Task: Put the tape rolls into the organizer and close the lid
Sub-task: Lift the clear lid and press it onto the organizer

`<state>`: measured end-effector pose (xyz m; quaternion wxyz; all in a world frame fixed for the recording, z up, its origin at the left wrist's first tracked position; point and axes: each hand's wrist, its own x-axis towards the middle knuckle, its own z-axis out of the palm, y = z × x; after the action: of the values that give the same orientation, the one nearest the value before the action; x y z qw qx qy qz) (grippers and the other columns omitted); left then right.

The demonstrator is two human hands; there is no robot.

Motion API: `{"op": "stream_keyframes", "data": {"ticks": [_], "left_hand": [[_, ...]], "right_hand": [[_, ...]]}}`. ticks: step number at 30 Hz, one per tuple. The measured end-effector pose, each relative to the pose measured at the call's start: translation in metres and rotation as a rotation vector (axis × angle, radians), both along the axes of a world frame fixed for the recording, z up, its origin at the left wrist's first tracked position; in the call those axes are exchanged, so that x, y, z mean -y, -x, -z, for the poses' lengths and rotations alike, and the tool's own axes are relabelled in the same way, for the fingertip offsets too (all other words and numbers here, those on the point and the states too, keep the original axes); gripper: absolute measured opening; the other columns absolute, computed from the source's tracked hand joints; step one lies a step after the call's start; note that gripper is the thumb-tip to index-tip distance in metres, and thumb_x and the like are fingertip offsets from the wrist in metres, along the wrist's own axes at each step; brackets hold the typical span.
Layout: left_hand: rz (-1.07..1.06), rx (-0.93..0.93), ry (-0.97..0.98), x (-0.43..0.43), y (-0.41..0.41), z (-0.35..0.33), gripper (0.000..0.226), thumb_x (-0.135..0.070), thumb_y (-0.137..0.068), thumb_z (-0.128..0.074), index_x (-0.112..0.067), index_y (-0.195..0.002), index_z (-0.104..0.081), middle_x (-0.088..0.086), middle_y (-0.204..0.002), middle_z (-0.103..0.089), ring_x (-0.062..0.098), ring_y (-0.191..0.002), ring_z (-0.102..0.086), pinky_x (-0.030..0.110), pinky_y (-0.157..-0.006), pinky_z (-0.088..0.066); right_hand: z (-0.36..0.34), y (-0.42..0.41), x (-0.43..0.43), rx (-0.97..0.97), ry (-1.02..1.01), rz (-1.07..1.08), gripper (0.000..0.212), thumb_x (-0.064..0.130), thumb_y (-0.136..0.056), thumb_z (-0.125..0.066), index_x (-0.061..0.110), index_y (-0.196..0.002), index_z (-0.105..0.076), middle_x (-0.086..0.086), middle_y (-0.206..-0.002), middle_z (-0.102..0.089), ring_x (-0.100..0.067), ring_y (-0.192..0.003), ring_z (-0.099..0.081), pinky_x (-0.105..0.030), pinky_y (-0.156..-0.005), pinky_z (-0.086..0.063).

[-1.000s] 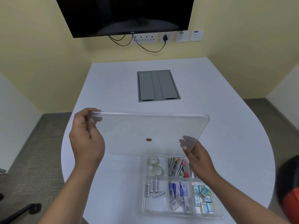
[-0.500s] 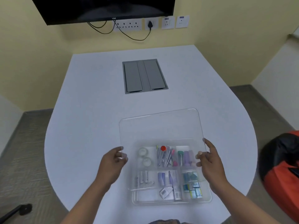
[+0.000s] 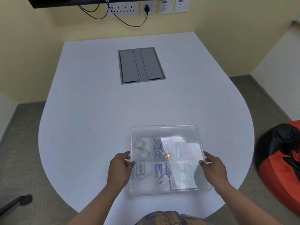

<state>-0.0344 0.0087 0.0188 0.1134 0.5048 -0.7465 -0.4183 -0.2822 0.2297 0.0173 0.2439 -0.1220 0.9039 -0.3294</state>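
Observation:
A clear plastic organizer (image 3: 168,191) sits near the table's front edge. Its clear lid (image 3: 165,129), marked by a small orange sticker, lies over the whole box. Two clear tape rolls (image 3: 141,147) show through the lid in the back left compartment. My left hand (image 3: 121,168) grips the lid's left edge with thumb on top. My right hand (image 3: 212,168) grips the lid's right edge the same way. Batteries, pens and small packets fill the other compartments.
The white table (image 3: 90,120) has a grey cable hatch (image 3: 141,65) set in its middle. A red and black beanbag (image 3: 280,161) lies on the floor to the right. Wall sockets (image 3: 146,7) with black cables are at the back.
The lid was held up and tilted above the table a second ago. Both hands have lowered it toward me until it lies flat over the organizer.

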Motion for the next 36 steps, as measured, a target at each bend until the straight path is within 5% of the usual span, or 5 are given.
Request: {"op": "stream_keyframes", "data": {"ticks": [11,19,28,31,36], "left_hand": [[0.034,0.127,0.073,0.002,0.007,0.013,0.038,-0.015,-0.085,-0.068,-0.011,-0.122,-0.059,0.001,-0.103,-0.061,0.016,-0.082,-0.063,0.029,-0.076,-0.049],[0.059,0.144,0.046,0.002,-0.002,0.017,0.041,-0.014,-0.084,-0.069,-0.013,-0.124,-0.058,-0.004,-0.099,-0.059,0.012,-0.077,-0.061,0.028,-0.076,-0.047],[-0.133,-0.064,-0.436,0.006,-0.004,0.025,0.012,-0.011,-0.088,-0.063,-0.019,-0.095,-0.069,-0.001,-0.089,-0.073,0.016,-0.079,-0.066,0.028,-0.07,-0.048],[-0.156,-0.111,-0.554,0.006,-0.006,0.025,0.015,-0.011,-0.092,-0.059,-0.016,-0.09,-0.073,0.007,-0.088,-0.074,0.021,-0.075,-0.063,0.033,-0.074,-0.049],[-0.189,-0.147,-0.641,0.006,-0.008,0.029,0.018,-0.012,-0.093,-0.056,-0.015,-0.093,-0.073,0.012,-0.095,-0.075,0.026,-0.081,-0.064,0.041,-0.08,-0.05]], "right_hand": [[0.008,0.003,0.006,0.046,-0.053,-0.03,0.045,0.016,-0.092,-0.06,0.016,-0.136,-0.054,-0.005,-0.13,-0.062,-0.024,-0.105,-0.064,-0.032,-0.093,-0.045],[0.007,0.0,0.004,0.067,-0.063,-0.043,0.043,0.019,-0.09,-0.064,0.022,-0.133,-0.057,-0.002,-0.107,-0.068,-0.022,-0.092,-0.062,-0.03,-0.082,-0.045],[0.012,0.003,0.002,0.137,-0.025,0.004,0.004,0.017,-0.088,-0.064,0.019,-0.091,-0.065,0.004,-0.088,-0.065,-0.017,-0.082,-0.06,-0.031,-0.073,-0.044],[0.015,0.005,0.003,0.236,-0.012,0.029,0.026,0.012,-0.089,-0.059,0.014,-0.064,-0.057,-0.002,-0.066,-0.057,-0.02,-0.062,-0.051,-0.03,-0.062,-0.038],[0.014,0.005,0.002,0.367,0.026,0.086,0.028,0.012,-0.092,-0.057,0.01,-0.065,-0.059,-0.008,-0.066,-0.06,-0.023,-0.061,-0.055,-0.029,-0.058,-0.042]]}}
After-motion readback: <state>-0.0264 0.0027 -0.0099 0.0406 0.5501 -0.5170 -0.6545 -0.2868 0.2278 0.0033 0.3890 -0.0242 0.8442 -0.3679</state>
